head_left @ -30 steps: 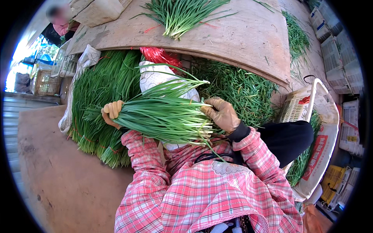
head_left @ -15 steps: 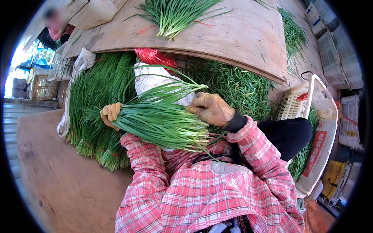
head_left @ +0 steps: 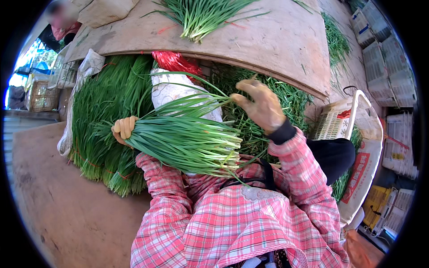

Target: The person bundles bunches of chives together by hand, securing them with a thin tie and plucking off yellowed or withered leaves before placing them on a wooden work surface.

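My left hand [head_left: 124, 128], in a tan glove, is wrapped round the leafy end of a bundle of garlic chives [head_left: 187, 142]. The bundle lies crosswise above my lap, its pale cut ends pointing right. A smaller loose spray of chives [head_left: 192, 106] fans out above it, its stem tips reaching up to my right hand. My right hand [head_left: 262, 103], gloved too, is raised with thumb and forefinger apart; the thumb tip is right beside those stem tips, and whether it touches them I cannot tell. Tied bundles of chives [head_left: 105, 111] are stacked on the left.
Ahead stands a wooden board table [head_left: 277, 40] bearing another heap of chives [head_left: 201, 20]. Red plastic ties [head_left: 176, 62] hang at its edge over a white sack [head_left: 172, 91]. Loose greens [head_left: 290, 96] lie beneath. On the right is a white basket [head_left: 333, 120]; a person [head_left: 62, 27] is far left.
My right hand has moved up and right, off the bundle's stem ends, and its fingers have spread. The left hand keeps its hold.
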Tool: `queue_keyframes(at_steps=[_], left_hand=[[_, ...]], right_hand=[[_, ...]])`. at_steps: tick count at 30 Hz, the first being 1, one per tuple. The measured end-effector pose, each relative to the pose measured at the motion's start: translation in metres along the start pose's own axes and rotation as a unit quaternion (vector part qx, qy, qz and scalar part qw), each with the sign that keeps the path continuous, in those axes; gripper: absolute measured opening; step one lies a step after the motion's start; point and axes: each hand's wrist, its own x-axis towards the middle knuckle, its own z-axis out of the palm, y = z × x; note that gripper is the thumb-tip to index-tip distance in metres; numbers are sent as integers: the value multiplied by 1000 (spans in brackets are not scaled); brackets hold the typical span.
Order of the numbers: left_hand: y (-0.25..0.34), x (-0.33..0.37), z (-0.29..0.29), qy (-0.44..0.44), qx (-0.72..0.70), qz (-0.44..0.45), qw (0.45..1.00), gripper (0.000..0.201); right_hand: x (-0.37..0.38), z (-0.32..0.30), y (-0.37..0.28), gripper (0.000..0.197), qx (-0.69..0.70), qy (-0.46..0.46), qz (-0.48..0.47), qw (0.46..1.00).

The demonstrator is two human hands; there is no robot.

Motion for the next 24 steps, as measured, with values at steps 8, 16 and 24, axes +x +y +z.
queue_keyframes(at_steps=[8, 16, 24], left_hand=[[9, 4, 0, 13, 38, -4, 999, 30], [5, -4, -13, -22, 16, 9, 1000, 30], [8, 3, -10, -18, 26, -7, 999, 30]], right_hand=[[-7, 31, -1, 24, 17, -53, 217, 975], [-28, -17, 35, 30, 212, -185, 288, 915], [2, 27, -3, 23, 284, -224, 320, 876]])
